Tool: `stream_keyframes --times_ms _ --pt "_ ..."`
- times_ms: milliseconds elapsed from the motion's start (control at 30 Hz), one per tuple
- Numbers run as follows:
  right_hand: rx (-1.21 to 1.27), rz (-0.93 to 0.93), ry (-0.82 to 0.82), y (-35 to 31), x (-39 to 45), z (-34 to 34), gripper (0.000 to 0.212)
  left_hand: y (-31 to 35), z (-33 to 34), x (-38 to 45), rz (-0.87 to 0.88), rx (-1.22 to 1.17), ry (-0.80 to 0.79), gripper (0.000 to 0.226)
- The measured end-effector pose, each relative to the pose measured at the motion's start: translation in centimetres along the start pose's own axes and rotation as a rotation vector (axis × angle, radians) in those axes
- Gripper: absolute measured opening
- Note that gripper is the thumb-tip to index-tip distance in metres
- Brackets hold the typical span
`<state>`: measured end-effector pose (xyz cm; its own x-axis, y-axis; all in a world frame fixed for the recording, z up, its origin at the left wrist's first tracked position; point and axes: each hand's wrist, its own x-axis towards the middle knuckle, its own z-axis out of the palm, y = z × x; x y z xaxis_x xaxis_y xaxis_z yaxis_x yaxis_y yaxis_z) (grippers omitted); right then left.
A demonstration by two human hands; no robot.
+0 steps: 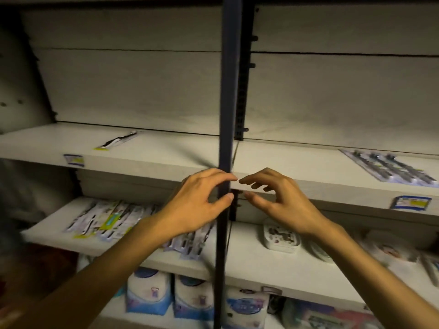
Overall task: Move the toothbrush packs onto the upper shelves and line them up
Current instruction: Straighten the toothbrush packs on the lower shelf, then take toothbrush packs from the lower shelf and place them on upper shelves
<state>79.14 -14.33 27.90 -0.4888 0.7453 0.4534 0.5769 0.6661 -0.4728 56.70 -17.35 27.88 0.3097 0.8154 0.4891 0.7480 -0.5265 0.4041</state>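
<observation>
One toothbrush pack [118, 140] lies alone on the upper left shelf [147, 160]. A wide multi-brush pack [389, 167] lies on the upper right shelf [297, 176]. Several toothbrush packs [107, 218] are spread in a loose pile on the lower left shelf, and more packs [190, 244] lie under my left wrist. My left hand [202, 205] and my right hand [275, 200] hover empty with curled, spread fingers in front of the dark upright post [229, 91], level with the upper shelf's front edge.
A white case [281, 237] and blurred packets [389, 251] sit on the lower right shelf. Blue-and-white bags [149, 290] stand on the bottom shelf. Price labels [74, 160] [411, 203] are stuck to the upper shelf edges.
</observation>
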Motion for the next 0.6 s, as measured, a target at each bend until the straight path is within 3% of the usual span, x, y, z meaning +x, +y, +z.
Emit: stream_keyframes --times_ms 333,600 --pt "0.098 -0.012 -0.146 -5.8 3.9 12.4 0.028 -15.9 -4.4 -8.6 -0.117 0.144 -0.118 0.055" --pt "0.111 0.047 -0.324 -5.5 9.3 24.4 0.026 -28.1 -5.4 -11.3 -0.223 0.085 -0.122 0.038"
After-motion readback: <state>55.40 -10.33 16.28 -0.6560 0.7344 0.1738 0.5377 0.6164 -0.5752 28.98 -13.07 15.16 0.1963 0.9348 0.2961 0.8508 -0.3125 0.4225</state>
